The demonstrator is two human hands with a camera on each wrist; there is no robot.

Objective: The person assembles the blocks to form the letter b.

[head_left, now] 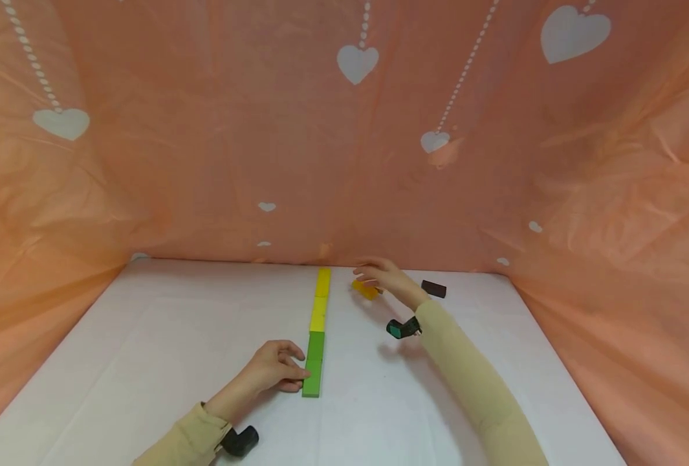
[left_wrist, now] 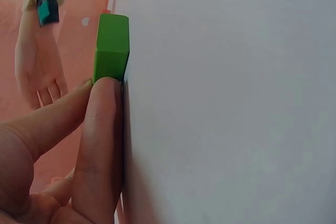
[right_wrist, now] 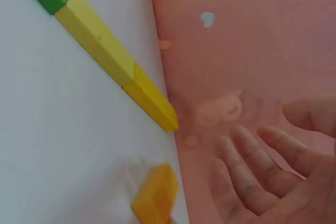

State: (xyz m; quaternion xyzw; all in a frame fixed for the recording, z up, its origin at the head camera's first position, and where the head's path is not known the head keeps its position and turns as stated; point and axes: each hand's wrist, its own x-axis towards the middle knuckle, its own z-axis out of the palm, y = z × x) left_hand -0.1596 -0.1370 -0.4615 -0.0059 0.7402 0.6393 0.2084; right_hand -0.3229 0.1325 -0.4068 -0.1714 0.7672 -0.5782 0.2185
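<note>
A straight row of blocks runs away from the person: two green blocks [head_left: 312, 378] nearest, then two yellow blocks [head_left: 317, 314]. My left hand [head_left: 274, 369] is beside the near end of the row. In the left wrist view, its thumb and finger tips touch the near green block [left_wrist: 112, 35], without wrapping round it. My right hand [head_left: 382, 275] is at the far side, right of the row, fingers spread and loosely bent. Under it is an orange-yellow block [head_left: 365, 289], tilted and blurred in the right wrist view, apart from the fingers [right_wrist: 252, 171].
A dark brown block [head_left: 434, 288] lies at the far right of the white table [head_left: 204, 310]. Behind the table's far edge hangs a pink-orange cloth [head_left: 233, 162] with white hearts, also enclosing the sides. A small camera is worn on each wrist.
</note>
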